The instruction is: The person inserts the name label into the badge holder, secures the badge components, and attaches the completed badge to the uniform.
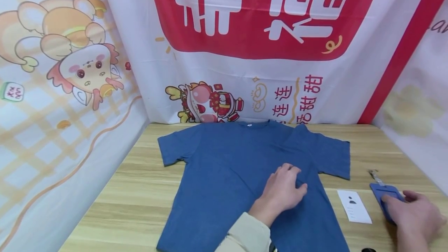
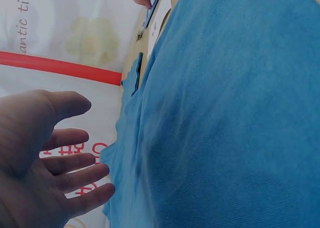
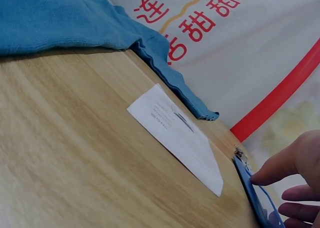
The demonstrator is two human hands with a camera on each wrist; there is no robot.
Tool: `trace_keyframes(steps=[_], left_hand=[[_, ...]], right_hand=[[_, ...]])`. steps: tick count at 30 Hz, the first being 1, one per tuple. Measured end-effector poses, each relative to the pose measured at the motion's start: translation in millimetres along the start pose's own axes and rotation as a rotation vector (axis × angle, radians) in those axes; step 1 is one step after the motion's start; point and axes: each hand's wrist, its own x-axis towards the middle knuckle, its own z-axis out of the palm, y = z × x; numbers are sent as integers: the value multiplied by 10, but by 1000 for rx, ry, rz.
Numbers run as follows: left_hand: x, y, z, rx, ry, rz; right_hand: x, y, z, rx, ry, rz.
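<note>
- Left hand, lower centre: relaxed; dragging could wrinkle T-shirt.
- Right hand, lower right: pinching badge holder; slack grip could drop it.

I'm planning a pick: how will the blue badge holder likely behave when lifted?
The blue badge holder will probably stay fairly stiff, since its visible edges look straight. The metal clip may swing, as a narrow strap joins it to the top. Being flat and slim, the whole seems unlikely to roll.
</note>
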Motion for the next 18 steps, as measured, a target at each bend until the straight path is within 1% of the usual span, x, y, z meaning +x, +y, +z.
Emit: trace_keyframes(steps=[3,7,13,18], left_hand=[[8,-16,16,-31,-8,1],[3,-24,12,-49,-13,0],[16,2,9,-43,-11,4],[33,43,18,-31,-28,7]], right_hand=[[23,25,3,-40,-16,-16],[42,38,-10,-101,-35,-50],[53,31,-33,-176,-75,-46],[33,24,-65,-280,-109,-75]])
